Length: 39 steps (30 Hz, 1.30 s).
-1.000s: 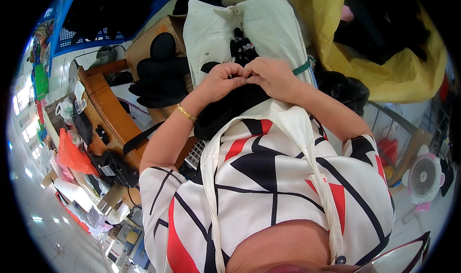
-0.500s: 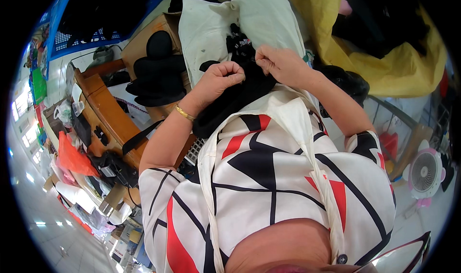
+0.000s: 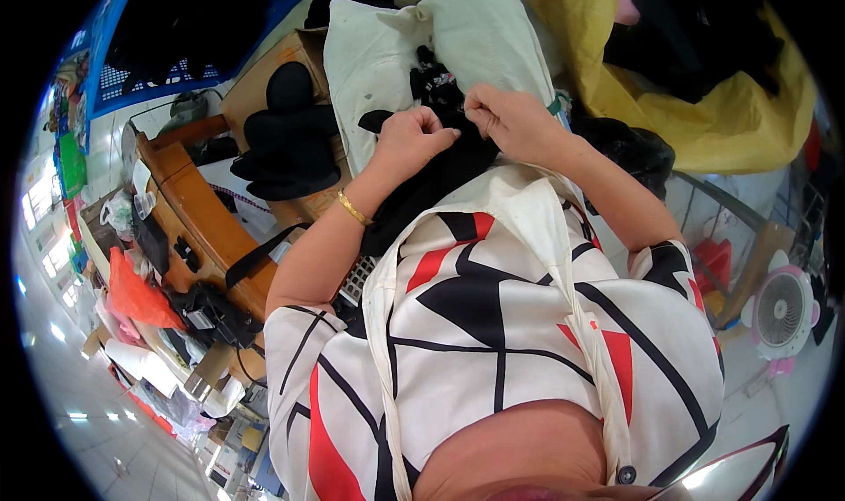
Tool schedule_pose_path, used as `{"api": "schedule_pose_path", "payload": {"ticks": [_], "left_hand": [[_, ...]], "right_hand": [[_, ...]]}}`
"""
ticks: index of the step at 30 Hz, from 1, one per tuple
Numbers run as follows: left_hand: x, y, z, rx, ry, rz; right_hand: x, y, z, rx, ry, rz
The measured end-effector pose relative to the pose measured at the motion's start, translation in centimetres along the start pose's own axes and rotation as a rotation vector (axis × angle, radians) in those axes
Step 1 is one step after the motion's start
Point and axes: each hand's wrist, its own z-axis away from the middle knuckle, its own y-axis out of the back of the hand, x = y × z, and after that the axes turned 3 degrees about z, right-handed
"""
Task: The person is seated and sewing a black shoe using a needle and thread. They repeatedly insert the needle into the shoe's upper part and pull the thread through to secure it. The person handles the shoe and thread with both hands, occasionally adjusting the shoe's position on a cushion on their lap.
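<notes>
A black cloth piece [image 3: 425, 180] lies across my lap, its full shape partly hidden by my hands and apron. My left hand [image 3: 416, 137], with a gold bracelet at the wrist, is closed on the edge of this cloth, its thumb pointing right. Just right of it, my right hand [image 3: 506, 118] is closed in a pinch over the cloth; whatever sits between those fingertips is too small to make out. Beyond the hands, small dark bits with pale and pink specks [image 3: 437, 83] lie in the fold of a white cloth [image 3: 484, 30] over my knees.
Padded black pieces [image 3: 286, 140] rest on cardboard at the left, beside a wooden table [image 3: 207, 210]. A blue crate [image 3: 132, 87] with black items stands far left. On the right are a yellow sack [image 3: 748, 144], a black plastic bag [image 3: 629, 153] and a white-pink fan [image 3: 781, 312].
My left hand has turned slightly and shifted a little right, its thumb now stretched toward the right hand. The right hand stays nearly in place, still pinched.
</notes>
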Motion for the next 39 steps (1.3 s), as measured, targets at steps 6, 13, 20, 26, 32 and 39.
{"api": "schedule_pose_path", "payload": {"ticks": [6, 13, 20, 26, 32, 39], "left_hand": [[0.1, -0.2, -0.4, 0.033, 0.001, -0.011], [5.3, 1.5, 2.9, 0.084, -0.490, 0.089], [5.0, 3.4, 5.6, -0.276, -0.256, 0.451], [4.3, 2.7, 8.1, -0.260, -0.491, 0.269], [4.5, 1.6, 8.8, -0.216, -0.583, 0.186], [4.2, 1.3, 9.0, -0.139, -0.697, 0.060]], "right_hand": [[-3.6, 2.6, -0.1, 0.150, 0.115, -0.287], [-5.8, 2.5, -1.5, 0.148, 0.167, -0.395], [-0.4, 3.6, 0.7, 0.261, 0.052, 0.270], [1.1, 0.5, 3.3, -0.014, 0.102, 0.573], [1.9, -1.3, 2.9, 0.009, 0.203, 0.730], [-2.1, 3.4, 5.1, -0.106, -0.231, 0.541]]}}
